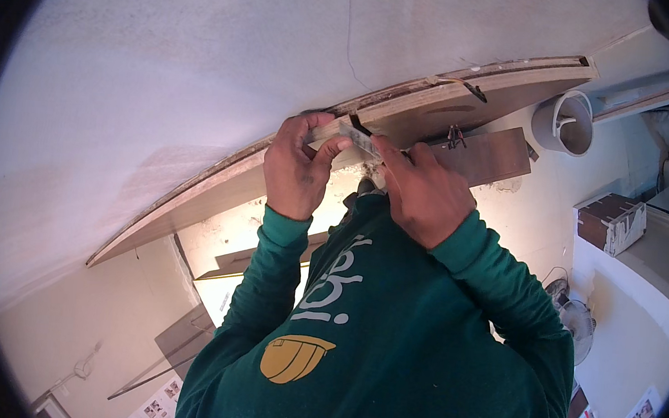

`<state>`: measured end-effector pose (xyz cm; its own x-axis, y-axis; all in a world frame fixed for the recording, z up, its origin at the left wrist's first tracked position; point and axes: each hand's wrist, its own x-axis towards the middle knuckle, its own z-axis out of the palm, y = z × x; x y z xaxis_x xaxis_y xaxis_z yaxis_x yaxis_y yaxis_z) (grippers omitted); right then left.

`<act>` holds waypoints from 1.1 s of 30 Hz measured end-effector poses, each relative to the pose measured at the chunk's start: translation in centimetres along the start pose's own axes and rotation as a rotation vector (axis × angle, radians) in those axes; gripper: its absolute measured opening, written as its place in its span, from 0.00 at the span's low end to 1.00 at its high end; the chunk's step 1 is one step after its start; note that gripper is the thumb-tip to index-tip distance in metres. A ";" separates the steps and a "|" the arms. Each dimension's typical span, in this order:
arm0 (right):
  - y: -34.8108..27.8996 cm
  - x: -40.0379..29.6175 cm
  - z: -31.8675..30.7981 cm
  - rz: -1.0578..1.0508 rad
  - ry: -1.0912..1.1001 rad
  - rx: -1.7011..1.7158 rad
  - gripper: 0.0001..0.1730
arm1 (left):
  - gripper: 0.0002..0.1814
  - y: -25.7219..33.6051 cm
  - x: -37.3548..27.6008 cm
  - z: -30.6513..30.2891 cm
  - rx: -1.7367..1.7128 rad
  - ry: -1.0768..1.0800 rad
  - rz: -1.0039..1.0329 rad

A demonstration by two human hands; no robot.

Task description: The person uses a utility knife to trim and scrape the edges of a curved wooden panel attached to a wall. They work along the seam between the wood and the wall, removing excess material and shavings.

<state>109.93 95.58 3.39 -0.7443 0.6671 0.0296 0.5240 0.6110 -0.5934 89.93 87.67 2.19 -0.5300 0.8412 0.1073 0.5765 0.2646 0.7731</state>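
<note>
My left hand (pixel 297 168) is at the edge of a long wooden board (pixel 236 183) fixed along the wall. Its fingers curl over the board's top edge, and its thumb lies below, close to a flat grey piece (pixel 359 138). Between the fingers and thumb of my right hand (pixel 427 187) is that grey piece, tilted against the board's edge. A short black strip (pixel 360 124) shows just above it; whether the two are joined cannot be made out. The right fingertips are partly hidden behind the hand.
Wires (pixel 468 88) stick out of the board's top, and more wires (pixel 455 136) hang near a brown panel (pixel 486 159). A bucket (pixel 564 124) stands at the right. Farther off are a brown box (pixel 610 222) on a ledge and a fan (pixel 577 325). A wall (pixel 205 51) rises behind the board.
</note>
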 end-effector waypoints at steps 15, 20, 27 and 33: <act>-0.4 1.7 0.0 0.066 -0.056 0.045 0.25 | 0.17 -1.3 0.9 1.0 -0.014 0.092 0.095; -0.4 1.3 0.0 0.052 -0.029 0.068 0.25 | 0.18 0.2 0.6 0.2 -0.002 0.019 -0.071; -0.5 -0.4 0.1 0.061 -0.006 0.028 0.27 | 0.22 0.3 0.1 -0.2 -0.057 -0.019 -0.035; -0.5 0.2 0.1 0.063 0.005 0.083 0.27 | 0.21 0.1 0.3 0.0 -0.009 0.009 -0.018</act>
<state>109.51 95.37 3.56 -0.7085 0.7057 -0.0058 0.5337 0.5303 -0.6587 89.81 87.98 2.32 -0.5459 0.8319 0.0995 0.5613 0.2749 0.7806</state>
